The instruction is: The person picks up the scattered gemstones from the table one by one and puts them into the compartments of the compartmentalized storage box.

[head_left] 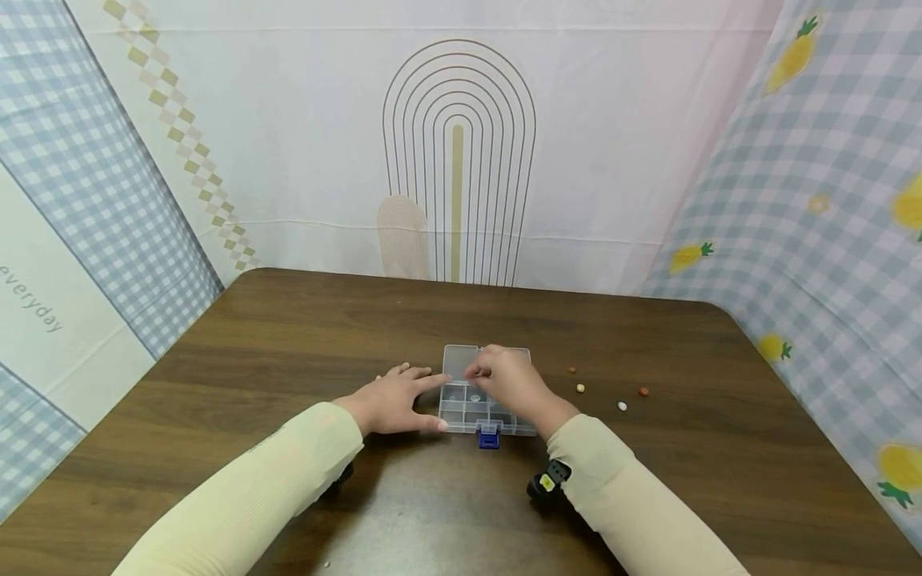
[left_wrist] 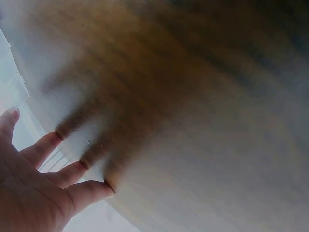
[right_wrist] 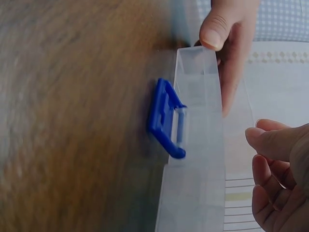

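Observation:
A clear plastic divided box (head_left: 455, 427) lies on the table with its lid (head_left: 459, 360) folded open at the back. A blue latch (head_left: 489, 440) hangs at its front edge. My left hand (head_left: 392, 400) is spread at the box's left side, thumb at the front corner and index finger near the side wall. In the left wrist view its fingertips (left_wrist: 110, 190) rest on the table. My right hand (head_left: 515, 384) is over the box, thumb and index finger (right_wrist: 270, 144) pressed tip to tip; nothing shows between them. A small pale piece (head_left: 475, 398) sits in one compartment.
Right of the box lie a cream bead-like piece (head_left: 580, 388), a white one (head_left: 623, 406), a reddish-brown one (head_left: 644, 392) and a smaller brown one (head_left: 572, 370). A tiny pale speck (head_left: 327, 564) is near the front edge. Patterned cloth (head_left: 310, 144) hangs behind the brown table (head_left: 288, 320).

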Demonstrator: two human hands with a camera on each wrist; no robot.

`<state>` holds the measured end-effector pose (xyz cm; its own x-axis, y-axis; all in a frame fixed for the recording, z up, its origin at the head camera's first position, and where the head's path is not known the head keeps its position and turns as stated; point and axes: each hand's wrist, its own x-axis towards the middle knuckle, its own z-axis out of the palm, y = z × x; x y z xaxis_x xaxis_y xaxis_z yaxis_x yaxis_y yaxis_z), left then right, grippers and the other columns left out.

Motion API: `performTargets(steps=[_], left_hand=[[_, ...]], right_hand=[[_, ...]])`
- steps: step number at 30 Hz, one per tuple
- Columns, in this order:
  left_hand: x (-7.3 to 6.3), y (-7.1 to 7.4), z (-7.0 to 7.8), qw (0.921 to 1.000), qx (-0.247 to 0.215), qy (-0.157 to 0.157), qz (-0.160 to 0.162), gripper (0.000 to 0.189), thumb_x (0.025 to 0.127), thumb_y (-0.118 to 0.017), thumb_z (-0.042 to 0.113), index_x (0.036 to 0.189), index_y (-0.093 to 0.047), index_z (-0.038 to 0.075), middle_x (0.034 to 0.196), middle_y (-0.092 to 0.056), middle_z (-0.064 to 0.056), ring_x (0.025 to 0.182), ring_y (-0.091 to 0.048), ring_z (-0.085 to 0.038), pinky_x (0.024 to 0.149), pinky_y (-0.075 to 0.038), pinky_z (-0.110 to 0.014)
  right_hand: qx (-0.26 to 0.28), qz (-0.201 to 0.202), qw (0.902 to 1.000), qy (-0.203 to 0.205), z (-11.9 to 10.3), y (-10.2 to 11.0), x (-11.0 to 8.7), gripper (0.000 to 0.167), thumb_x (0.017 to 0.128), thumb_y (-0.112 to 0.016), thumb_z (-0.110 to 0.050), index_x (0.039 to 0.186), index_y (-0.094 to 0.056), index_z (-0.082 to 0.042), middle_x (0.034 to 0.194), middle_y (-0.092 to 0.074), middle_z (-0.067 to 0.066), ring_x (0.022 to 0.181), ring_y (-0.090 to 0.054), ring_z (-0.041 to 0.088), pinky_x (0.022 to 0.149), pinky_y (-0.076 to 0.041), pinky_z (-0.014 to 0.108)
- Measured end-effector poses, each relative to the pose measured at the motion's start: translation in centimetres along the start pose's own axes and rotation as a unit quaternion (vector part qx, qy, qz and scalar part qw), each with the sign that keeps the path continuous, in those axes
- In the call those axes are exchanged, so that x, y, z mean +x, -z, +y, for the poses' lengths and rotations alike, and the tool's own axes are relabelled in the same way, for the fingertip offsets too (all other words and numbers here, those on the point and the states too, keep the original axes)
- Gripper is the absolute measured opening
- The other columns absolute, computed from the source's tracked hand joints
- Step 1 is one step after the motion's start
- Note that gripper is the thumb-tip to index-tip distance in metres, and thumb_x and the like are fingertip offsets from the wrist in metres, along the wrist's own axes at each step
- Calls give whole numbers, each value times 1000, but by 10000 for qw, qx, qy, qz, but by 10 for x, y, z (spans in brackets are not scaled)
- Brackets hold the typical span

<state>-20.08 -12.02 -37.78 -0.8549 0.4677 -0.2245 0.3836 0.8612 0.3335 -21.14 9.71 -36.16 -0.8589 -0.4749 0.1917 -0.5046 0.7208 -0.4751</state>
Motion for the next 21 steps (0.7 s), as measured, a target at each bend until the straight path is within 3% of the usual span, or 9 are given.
performTargets(steps=[21], left_hand=[[0, -1, -3, 9999, -120, -114, -24, 83, 81, -58, 70, 151, -34, 33, 156, -30, -9, 144, -15, -43, 106, -21, -69]], right_hand=[[-149, -292, 9993, 161, -9, -14, 6, 11, 88, -69, -5, 93, -77, -11, 93, -67, -2, 84, -62, 14, 74, -52, 30]])
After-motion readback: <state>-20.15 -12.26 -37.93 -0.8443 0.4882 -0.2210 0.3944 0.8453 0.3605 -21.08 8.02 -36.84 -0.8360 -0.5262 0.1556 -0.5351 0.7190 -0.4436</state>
